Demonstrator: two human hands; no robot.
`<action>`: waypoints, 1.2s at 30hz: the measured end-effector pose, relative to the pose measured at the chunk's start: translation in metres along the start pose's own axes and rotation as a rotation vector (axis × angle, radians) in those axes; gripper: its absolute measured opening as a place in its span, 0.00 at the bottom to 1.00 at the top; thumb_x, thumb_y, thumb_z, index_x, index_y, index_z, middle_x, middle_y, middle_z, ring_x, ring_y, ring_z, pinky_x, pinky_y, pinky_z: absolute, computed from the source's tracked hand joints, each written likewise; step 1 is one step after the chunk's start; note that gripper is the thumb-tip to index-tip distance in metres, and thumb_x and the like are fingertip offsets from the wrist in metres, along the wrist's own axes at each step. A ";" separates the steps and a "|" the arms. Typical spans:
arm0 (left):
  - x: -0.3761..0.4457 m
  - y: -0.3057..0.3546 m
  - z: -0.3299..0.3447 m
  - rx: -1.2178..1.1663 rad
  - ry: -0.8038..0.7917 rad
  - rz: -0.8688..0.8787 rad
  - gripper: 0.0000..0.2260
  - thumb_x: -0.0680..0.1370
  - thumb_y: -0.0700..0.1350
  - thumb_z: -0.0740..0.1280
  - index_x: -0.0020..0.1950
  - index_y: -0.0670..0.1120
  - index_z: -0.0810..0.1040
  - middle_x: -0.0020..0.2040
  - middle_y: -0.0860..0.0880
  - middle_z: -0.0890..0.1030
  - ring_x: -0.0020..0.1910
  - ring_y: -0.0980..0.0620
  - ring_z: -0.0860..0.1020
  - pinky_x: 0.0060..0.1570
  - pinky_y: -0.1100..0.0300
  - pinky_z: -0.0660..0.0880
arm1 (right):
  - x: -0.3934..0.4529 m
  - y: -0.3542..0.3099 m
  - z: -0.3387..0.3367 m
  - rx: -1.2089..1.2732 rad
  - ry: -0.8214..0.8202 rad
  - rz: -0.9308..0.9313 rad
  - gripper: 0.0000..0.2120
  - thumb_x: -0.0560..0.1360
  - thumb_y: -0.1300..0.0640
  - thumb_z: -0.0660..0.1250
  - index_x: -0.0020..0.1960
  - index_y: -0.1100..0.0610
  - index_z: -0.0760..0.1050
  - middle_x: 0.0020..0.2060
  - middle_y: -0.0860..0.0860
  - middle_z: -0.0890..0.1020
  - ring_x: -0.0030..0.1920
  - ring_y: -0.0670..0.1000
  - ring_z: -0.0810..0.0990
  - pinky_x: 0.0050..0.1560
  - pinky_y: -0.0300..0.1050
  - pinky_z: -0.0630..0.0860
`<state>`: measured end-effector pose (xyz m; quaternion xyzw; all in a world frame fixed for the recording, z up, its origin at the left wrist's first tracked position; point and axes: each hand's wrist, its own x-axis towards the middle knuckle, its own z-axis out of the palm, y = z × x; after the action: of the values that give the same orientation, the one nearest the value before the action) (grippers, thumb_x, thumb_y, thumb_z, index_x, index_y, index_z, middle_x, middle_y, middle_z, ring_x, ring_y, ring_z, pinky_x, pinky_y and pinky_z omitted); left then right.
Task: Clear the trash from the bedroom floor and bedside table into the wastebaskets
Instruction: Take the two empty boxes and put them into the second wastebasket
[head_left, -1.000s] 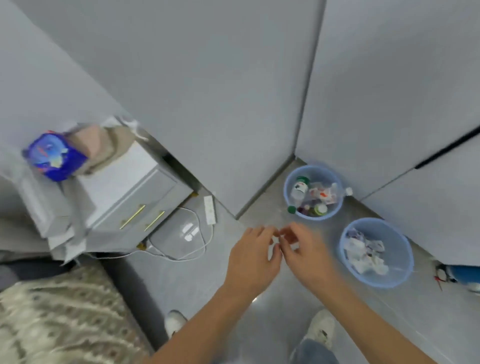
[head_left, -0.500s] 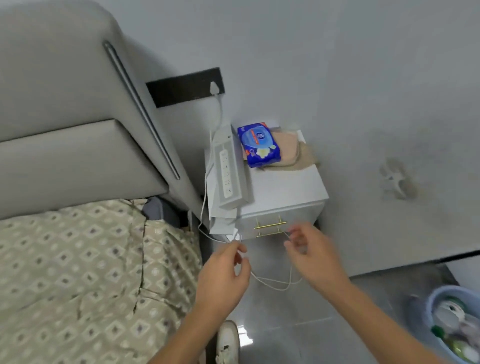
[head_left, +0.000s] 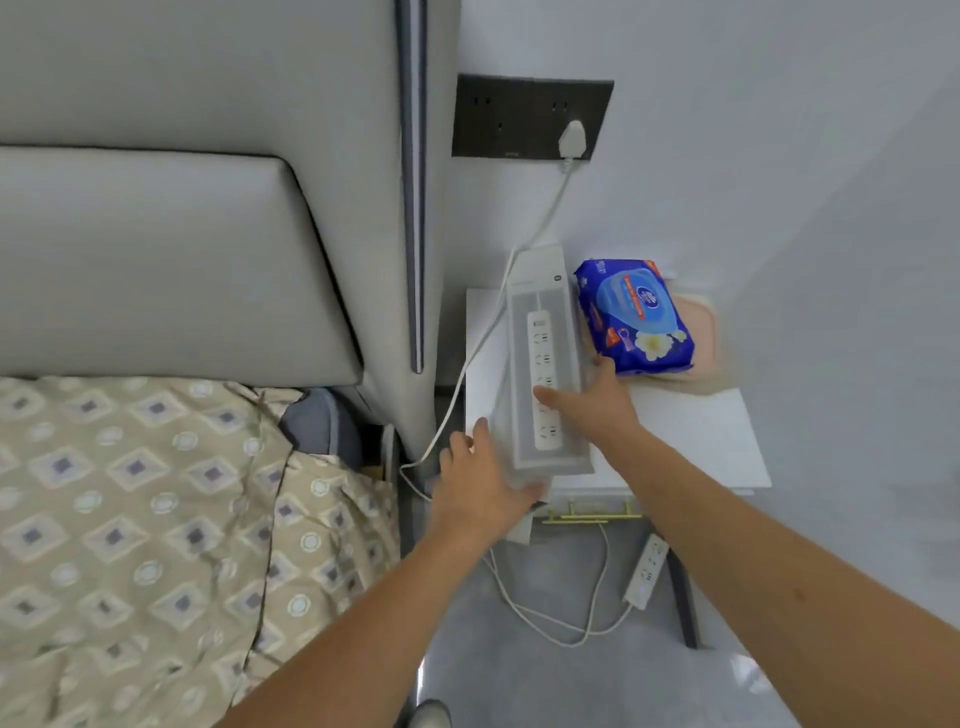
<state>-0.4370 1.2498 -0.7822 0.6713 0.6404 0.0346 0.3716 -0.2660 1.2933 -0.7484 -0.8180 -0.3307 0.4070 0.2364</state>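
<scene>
Reaching to the centre of the frame, both hands meet a long white power-strip box lying on the bedside table. The left hand cups the box's near lower corner, fingers curled about its edge where it overhangs the table front, likely to steady it. The right hand lies across the box's right side with fingers spread fairly straight, thumb toward the blue wipes pack; whether it grips or merely presses I cannot tell. The pack sits just right of the box on a folded tan cloth, by the wall. A white cable runs from the wall socket in the upper middle down past the table, so the box seems packaging rather than a live strip, and probably the trash being cleared. A second power strip lies on the floor at lower right. No wastebasket is in view.
</scene>
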 end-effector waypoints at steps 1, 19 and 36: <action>0.008 -0.003 0.012 0.035 -0.029 0.001 0.55 0.64 0.67 0.76 0.81 0.50 0.51 0.71 0.45 0.64 0.72 0.41 0.63 0.67 0.43 0.71 | 0.006 0.004 0.002 0.049 -0.017 0.029 0.52 0.60 0.37 0.78 0.77 0.50 0.58 0.68 0.53 0.75 0.66 0.58 0.77 0.66 0.63 0.76; -0.011 -0.037 0.039 0.102 0.251 0.113 0.51 0.69 0.69 0.66 0.82 0.44 0.50 0.63 0.48 0.68 0.62 0.46 0.70 0.54 0.51 0.77 | -0.062 0.026 -0.050 0.307 -0.118 -0.012 0.30 0.72 0.47 0.78 0.68 0.43 0.67 0.53 0.48 0.85 0.48 0.50 0.88 0.52 0.53 0.85; -0.297 -0.059 0.066 -0.013 0.298 0.084 0.44 0.64 0.65 0.64 0.80 0.55 0.61 0.69 0.47 0.72 0.65 0.43 0.73 0.51 0.44 0.80 | -0.262 0.204 -0.122 0.402 -0.130 -0.193 0.35 0.72 0.48 0.79 0.73 0.40 0.65 0.53 0.42 0.80 0.47 0.36 0.82 0.47 0.34 0.80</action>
<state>-0.5047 0.9513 -0.7347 0.6827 0.6595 0.1533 0.2749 -0.2127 0.9506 -0.6811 -0.6912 -0.3341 0.4919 0.4106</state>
